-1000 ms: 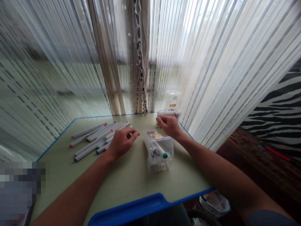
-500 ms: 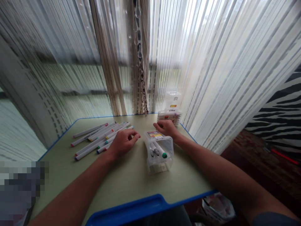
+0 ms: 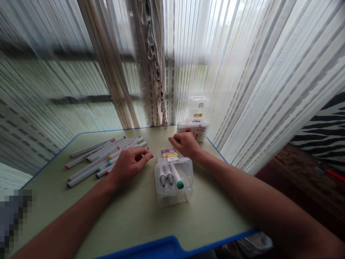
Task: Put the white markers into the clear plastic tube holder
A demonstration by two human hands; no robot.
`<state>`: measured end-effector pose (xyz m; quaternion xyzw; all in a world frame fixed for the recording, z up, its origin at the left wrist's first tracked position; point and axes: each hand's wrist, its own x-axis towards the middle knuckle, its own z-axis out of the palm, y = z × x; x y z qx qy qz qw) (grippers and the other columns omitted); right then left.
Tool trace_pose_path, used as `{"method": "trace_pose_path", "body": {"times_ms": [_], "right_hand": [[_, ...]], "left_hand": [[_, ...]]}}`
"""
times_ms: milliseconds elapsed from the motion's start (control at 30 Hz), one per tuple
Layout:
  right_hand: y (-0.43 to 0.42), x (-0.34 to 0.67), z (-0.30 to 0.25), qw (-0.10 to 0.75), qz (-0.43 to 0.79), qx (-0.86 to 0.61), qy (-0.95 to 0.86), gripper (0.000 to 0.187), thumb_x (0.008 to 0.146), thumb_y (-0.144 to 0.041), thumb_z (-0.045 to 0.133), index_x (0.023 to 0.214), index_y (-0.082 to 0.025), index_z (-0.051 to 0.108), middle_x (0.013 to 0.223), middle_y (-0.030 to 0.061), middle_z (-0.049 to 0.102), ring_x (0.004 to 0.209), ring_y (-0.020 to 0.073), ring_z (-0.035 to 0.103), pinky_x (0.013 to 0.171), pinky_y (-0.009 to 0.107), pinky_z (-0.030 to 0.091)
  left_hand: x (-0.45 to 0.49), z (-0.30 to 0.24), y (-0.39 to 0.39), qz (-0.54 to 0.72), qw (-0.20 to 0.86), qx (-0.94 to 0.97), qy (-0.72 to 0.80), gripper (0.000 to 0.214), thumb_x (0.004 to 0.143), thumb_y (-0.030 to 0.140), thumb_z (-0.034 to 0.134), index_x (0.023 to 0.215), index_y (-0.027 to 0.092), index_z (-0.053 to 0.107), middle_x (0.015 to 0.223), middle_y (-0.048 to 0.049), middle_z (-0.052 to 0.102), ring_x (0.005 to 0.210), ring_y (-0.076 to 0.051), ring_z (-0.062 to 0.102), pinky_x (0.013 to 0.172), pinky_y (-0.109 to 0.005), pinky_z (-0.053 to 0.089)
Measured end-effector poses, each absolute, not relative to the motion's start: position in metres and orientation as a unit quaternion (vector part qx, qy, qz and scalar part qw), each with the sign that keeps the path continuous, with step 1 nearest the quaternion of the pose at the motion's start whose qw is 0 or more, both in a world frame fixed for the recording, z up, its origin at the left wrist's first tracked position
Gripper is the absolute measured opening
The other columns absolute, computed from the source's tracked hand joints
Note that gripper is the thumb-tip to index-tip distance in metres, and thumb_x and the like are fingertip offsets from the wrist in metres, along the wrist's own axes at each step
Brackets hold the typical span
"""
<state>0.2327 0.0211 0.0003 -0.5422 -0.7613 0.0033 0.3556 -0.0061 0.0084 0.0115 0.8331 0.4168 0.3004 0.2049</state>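
My left hand (image 3: 132,160) rests on the table with its fingers curled under and its thumb pointing right, nothing visible in it. Just left of it, partly behind it, lies a loose pile of white markers (image 3: 91,167) with coloured ends. My right hand (image 3: 185,144) is loosely closed beyond the clear plastic case, apparently holding nothing; its fingertips are partly hidden. Between my forearms, the clear plastic case (image 3: 189,192) faces me with its open end. Inside lie several pens, among them a green-tipped marker (image 3: 177,178) and two with grey pointed tips.
At the table's far right corner stands another clear case (image 3: 199,104), its lid raised, behind my right hand. The pale table (image 3: 129,219) has a blue rim and tray edge. String curtains (image 3: 215,64) hang behind it. A plastic bag (image 3: 254,242) lies below on the right.
The view has shifted, so table and case appear farther left and the case's open end faces me more squarely. Both hands keep nearly the same curled pose.
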Motion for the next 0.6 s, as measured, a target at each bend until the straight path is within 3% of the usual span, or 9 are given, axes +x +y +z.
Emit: {"method": "trace_pose_path", "body": {"times_ms": [433,600], "right_hand": [[0.0274,0.2322,0.0044,0.392,0.045,-0.542,-0.742,0.039,0.091,-0.03,0.056,0.054,-0.017,0.058,0.053,0.0007,0.053,0.05,0.0097,0.036,0.055,0.028,0.023],[0.0281,0.2336,0.0055,0.395,0.037,-0.54,-0.742,0.041,0.091,-0.029,0.056,0.052,-0.016,0.057,0.051,0.0001,0.053,0.049,0.0093,0.037,0.055,0.028,0.023]], "left_hand": [[-0.0035,0.0162,0.0106,0.362,0.187,0.779,0.477,0.024,0.081,0.042,0.062,0.073,0.023,0.074,0.064,-0.0012,0.07,0.053,-0.016,0.057,0.047,-0.025,0.04],[-0.0047,0.0169,0.0094,0.38,0.214,0.768,0.469,0.023,0.082,0.039,0.062,0.072,0.022,0.073,0.05,0.0009,0.057,0.042,-0.012,0.046,0.04,-0.025,0.032]]}}
